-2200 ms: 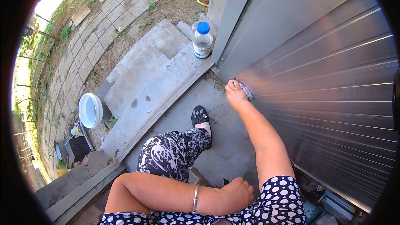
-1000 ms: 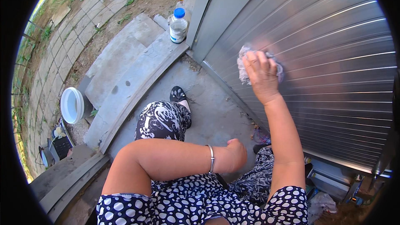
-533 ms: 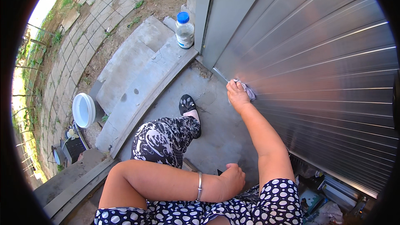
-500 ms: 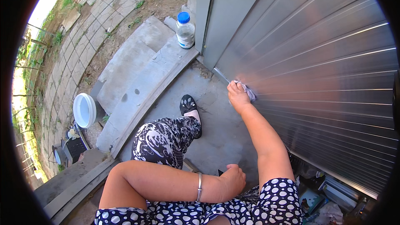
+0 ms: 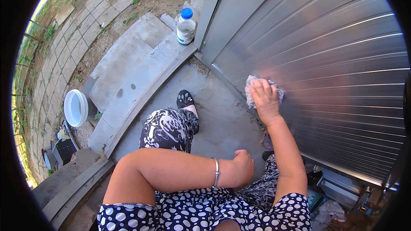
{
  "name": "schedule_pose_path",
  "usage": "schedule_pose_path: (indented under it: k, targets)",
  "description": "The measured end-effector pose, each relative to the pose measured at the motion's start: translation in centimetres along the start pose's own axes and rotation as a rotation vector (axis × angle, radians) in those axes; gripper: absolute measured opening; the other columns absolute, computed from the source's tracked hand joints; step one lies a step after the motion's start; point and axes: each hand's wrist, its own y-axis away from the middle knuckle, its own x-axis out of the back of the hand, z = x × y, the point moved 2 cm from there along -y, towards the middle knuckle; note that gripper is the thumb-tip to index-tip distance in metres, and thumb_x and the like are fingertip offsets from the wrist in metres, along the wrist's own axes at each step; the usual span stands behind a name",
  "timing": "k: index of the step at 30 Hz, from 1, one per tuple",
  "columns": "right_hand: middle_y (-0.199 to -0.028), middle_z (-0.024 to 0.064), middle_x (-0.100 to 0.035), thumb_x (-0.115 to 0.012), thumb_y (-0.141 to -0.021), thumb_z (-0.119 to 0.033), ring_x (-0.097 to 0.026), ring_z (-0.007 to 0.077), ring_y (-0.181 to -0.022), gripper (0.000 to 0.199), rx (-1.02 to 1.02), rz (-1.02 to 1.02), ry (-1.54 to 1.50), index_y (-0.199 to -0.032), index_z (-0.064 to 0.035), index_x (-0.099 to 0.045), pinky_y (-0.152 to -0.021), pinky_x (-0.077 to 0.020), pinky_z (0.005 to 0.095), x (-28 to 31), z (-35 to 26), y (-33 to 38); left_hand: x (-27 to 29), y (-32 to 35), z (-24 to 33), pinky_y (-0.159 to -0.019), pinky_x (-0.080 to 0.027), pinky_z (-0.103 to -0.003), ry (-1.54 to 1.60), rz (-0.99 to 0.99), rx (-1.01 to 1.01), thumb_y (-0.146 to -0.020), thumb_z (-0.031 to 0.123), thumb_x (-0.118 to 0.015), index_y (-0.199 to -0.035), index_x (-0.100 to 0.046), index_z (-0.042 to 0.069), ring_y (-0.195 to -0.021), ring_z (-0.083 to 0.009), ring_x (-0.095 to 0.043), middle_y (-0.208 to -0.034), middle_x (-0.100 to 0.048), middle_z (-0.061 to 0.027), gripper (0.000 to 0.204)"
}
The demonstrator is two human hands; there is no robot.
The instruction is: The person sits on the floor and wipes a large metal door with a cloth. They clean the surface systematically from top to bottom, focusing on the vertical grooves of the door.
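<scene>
My right hand is closed round a crumpled whitish-grey cloth. It presses the cloth to the lower part of a ribbed, shiny metal door, close to its bottom edge. Part of the cloth bulges out past my fingers on both sides. My left forearm, with a silver bangle at the wrist, lies bent across my front. At its end my left hand is curled into a fist, with nothing sticking out of it. Its fingers are partly turned out of sight.
A clear bottle with a blue cap stands on the concrete step beside the door frame. Further left sits a white bucket. My black shoe rests on the concrete floor. Assorted clutter lies at the lower right.
My right hand has moved with the cloth to the right and slightly higher on the door, and the cloth now shows more. My left hand stays in a fist across my front.
</scene>
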Motion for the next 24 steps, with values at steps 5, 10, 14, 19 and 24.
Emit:
schedule_pose_path:
  k: [5,10,14,19,24]
  targets:
    - [-0.126,-0.0030,-0.054,-0.057,-0.085,-0.016,-0.046,0.0204,-0.120,0.032,-0.236,0.187,0.233,-0.116,-0.0223,-0.064,-0.095,-0.0344,0.0371,14.9,5.5,-0.4,0.0,-2.3,-0.8,-0.078,-0.047,-0.046,0.012,-0.035,0.003,-0.083,0.025,-0.061,-0.112,-0.065,0.009,-0.101,-0.0282,-0.062,-0.112,-0.063,-0.0104,0.034]
    - [-0.126,0.0010,-0.052,-0.078,-0.072,-0.006,-0.047,0.0222,-0.118,0.059,-0.328,0.557,0.459,-0.125,-0.0198,-0.058,-0.098,-0.0373,0.0367,27.4,12.4,0.6,0.0,-3.0,-1.0,-0.080,-0.047,-0.048,0.021,-0.073,0.021,-0.082,0.025,-0.062,-0.113,-0.066,0.010,-0.103,-0.0311,-0.061,-0.117,-0.062,-0.0114,0.035]
    - [-0.124,0.0034,-0.051,-0.079,-0.072,-0.005,-0.048,0.0205,-0.117,0.058,-0.374,0.672,0.535,-0.125,-0.0156,-0.056,-0.099,-0.0375,0.0369,28.3,14.5,2.6,0.1,-3.0,-0.6,-0.081,-0.047,-0.047,0.007,-0.086,0.000,-0.082,0.024,-0.062,-0.113,-0.066,0.009,-0.104,-0.0304,-0.061,-0.116,-0.062,-0.0115,0.035]
    - [-0.126,0.0030,-0.049,-0.071,-0.081,-0.012,-0.040,0.0275,-0.122,0.043,-0.273,0.564,0.325,-0.122,-0.0189,-0.059,-0.102,-0.0365,0.0414,19.0,10.0,0.3,-0.7,-2.9,-0.4,-0.083,-0.046,-0.046,-0.019,-0.090,0.029,-0.081,0.023,-0.063,-0.112,-0.066,0.008,-0.105,-0.0302,-0.060,-0.116,-0.062,-0.0122,0.035]
    - [-0.127,-0.0019,-0.053,-0.058,-0.083,-0.018,-0.045,0.0200,-0.122,0.036,-0.062,0.218,0.220,-0.119,-0.0187,-0.060,-0.110,-0.0286,0.0423,9.5,5.4,0.2,-1.2,-2.8,0.3,-0.081,-0.046,-0.046,-0.033,-0.126,-0.013,-0.082,0.025,-0.061,-0.114,-0.065,0.006,-0.104,-0.0294,-0.060,-0.114,-0.062,-0.0116,0.037]
